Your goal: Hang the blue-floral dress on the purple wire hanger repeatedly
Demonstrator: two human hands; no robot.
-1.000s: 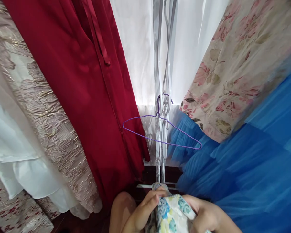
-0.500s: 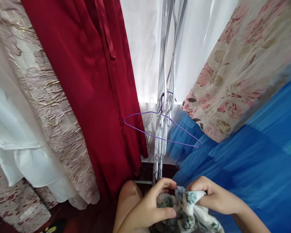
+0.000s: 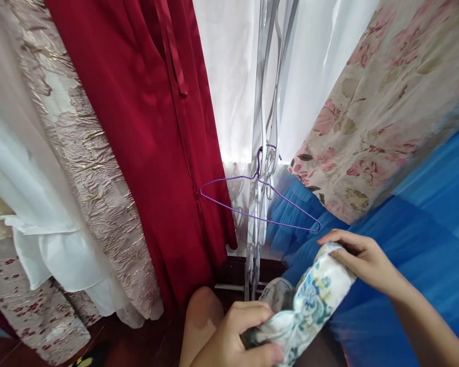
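Note:
A white garment with a blue, green and yellow floral print (image 3: 317, 295) is stretched between my two hands, low in the view. Its upper edge dips in the middle like a sweetheart neckline. My right hand (image 3: 361, 260) pinches the garment's far right end, thumb in front and fingers behind. At the other end, my left hand (image 3: 248, 334) grips the fabric between thumb and fingers. The lower part of the garment runs out of the frame. Above my hands, a bare purple wire hanger (image 3: 260, 221) hooks onto a silvery metal stand.
The upright metal stand (image 3: 252, 239) rises ahead. A dark red satin garment (image 3: 137, 153) hangs left of it, beside a textured metallic-thread one (image 3: 95, 168). To the right hang a pink floral cloth (image 3: 359, 127) and blue tulle (image 3: 413, 244). A bare knee (image 3: 202, 311) shows below.
My right hand has moved up and right, and the bunched floral garment is now spread out between both hands. My left hand has shifted slightly down. The view has tilted a little.

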